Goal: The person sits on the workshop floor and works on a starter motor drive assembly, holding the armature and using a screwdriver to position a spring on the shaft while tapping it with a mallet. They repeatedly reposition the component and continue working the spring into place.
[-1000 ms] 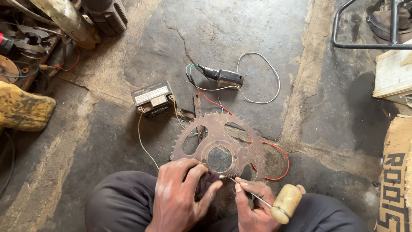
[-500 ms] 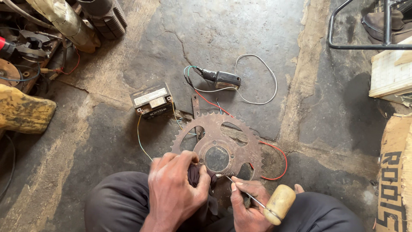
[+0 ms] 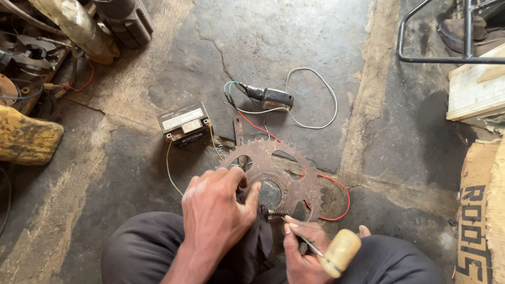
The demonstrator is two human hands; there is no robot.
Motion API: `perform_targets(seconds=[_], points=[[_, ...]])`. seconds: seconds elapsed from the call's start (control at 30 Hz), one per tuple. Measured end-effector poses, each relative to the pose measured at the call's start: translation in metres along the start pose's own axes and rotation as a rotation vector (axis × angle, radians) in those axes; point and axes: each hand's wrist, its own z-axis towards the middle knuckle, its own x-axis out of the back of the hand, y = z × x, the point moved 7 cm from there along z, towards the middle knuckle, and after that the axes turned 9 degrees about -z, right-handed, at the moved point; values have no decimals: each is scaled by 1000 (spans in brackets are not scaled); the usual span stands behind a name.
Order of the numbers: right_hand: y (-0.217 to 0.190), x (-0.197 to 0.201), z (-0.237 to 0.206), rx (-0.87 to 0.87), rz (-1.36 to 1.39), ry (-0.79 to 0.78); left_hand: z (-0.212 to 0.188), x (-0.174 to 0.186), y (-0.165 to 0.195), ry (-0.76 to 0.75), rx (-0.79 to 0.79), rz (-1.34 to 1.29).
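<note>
Sprocket [image 3: 286, 173] beyond the hands: rusty, matt, rough metal. Screwdriver handle [image 3: 339, 252]: smooth pale wood. Floor [image 3: 294, 47]: cracked, rough concrete.

A rusty toothed sprocket [image 3: 286, 173] lies flat just beyond the fingers; a wooden-handled screwdriver [image 3: 329, 253] slants between them.

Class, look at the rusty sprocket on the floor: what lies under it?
Under the rusty sprocket lies cracked stone floor, seen through its holes; a red wire passes beneath. The left hand hides its near edge.
</note>
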Motion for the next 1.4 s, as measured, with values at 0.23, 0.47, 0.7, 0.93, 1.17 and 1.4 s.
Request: perform_targets(seconds=[0.23,0.47,0.7,0.93,1.17,1.4], points=[[-7,1,6,-47,204,61,-8,9,16,191,-227,-166],[-23,10,15,16,-109,19,-20,15,15,263,-357,-274],[-31,10,18,32,-150,51,-30,15,17,101,-477,-387],[-14,-2,12,-190,138,25,-55,1,3,-117,-497,-228],[-13,2,15,-132,31,5,-49,-12,-14,-94,-419,-386],[-22,14,7,69,-181,7,-31,-4,-22,-47,-249,-399]])
